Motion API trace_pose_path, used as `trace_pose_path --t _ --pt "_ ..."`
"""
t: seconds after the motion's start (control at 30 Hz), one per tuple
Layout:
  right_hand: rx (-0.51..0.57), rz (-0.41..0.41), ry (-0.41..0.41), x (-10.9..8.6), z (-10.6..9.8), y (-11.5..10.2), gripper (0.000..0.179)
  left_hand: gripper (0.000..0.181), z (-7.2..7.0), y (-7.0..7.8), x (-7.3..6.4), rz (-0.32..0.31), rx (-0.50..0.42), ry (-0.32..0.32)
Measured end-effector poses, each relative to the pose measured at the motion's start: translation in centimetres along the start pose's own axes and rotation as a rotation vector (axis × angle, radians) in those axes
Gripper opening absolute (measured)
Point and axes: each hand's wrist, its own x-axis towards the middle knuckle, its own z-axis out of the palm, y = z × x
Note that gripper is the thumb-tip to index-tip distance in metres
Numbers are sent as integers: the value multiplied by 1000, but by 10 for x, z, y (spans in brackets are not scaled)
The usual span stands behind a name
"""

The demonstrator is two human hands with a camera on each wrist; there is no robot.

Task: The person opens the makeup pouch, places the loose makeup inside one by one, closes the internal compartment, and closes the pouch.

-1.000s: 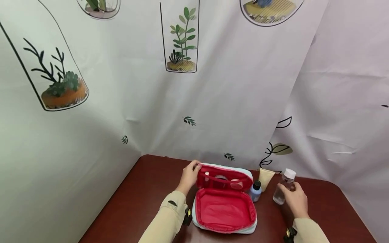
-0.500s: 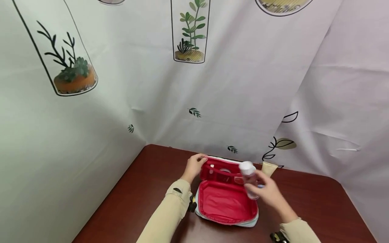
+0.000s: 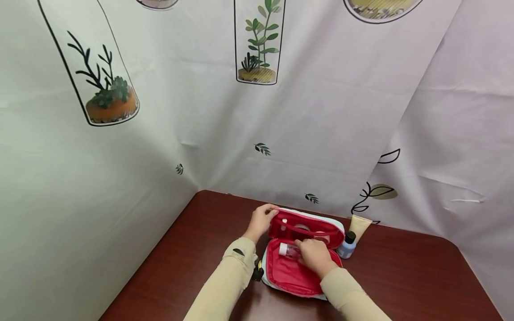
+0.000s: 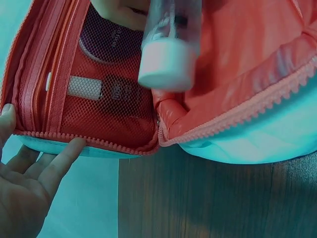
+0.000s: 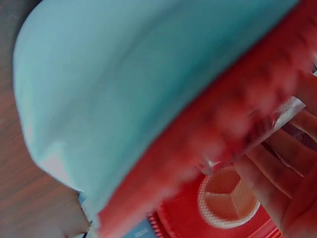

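A toiletry bag [image 3: 289, 280] with a red lining and pale blue outside lies unzipped on the table, its lid raised. My left hand [image 3: 260, 222] holds the lid's left edge; in the left wrist view its fingers [image 4: 62, 161] lie against the zip rim. Inside the base, my right hand [image 3: 316, 254] grips a clear bottle with a white cap [image 3: 283, 249], lying on its side with the cap pointing left. The bottle [image 4: 167, 62] hangs over the bag's fold in the left wrist view. Mesh on the lid covers a round compact [image 5: 225, 198] and a small white-capped item [image 4: 84, 88].
Right of the bag stands a blue bottle with a black cap [image 3: 347, 246], and behind it a cream tube [image 3: 360, 225]. The dark red table [image 3: 413, 272] meets a printed cloth backdrop [image 3: 225, 133] at the back and left.
My right hand has carried the clear bottle from the table at the right, leftward into the bag's base, tipping it from upright onto its side. My left hand stays at the lid.
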Motion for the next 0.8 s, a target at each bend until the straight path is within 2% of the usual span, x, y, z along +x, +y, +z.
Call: trace_pose_path --t 0.23,0.33,0.5,0.53,0.57,0.67,0.73,0.77,0.8 --pt "-144 -22 25 6 7 -9 14 14 0 1 -2 30 17 -37" --pt "-189 -27 41 6 9 -13 9 15 1 0 -2 22 9 -57" --pt "-178 -37 78 3 5 -14 11 16 -1 -5 -1 18 1 -48" --pt "-152 -38 116 1 1 -12 13 16 -1 -6 -1 14 1 -48" --pt "-117 -50 192 -1 -3 -10 12 16 -2 -6 -1 12 3 -46" --pt "-19 -62 516 -6 -26 8 9 16 -6 -6 -2 9 7 -47" --pt "50 10 750 -10 -43 30 6 16 -7 -5 -1 11 4 -49" --pt "98 87 840 -13 -50 43 5 16 -8 -4 -1 14 3 -48" --pt "156 200 893 -16 -57 56 8 16 -8 -4 -1 14 -2 -48"
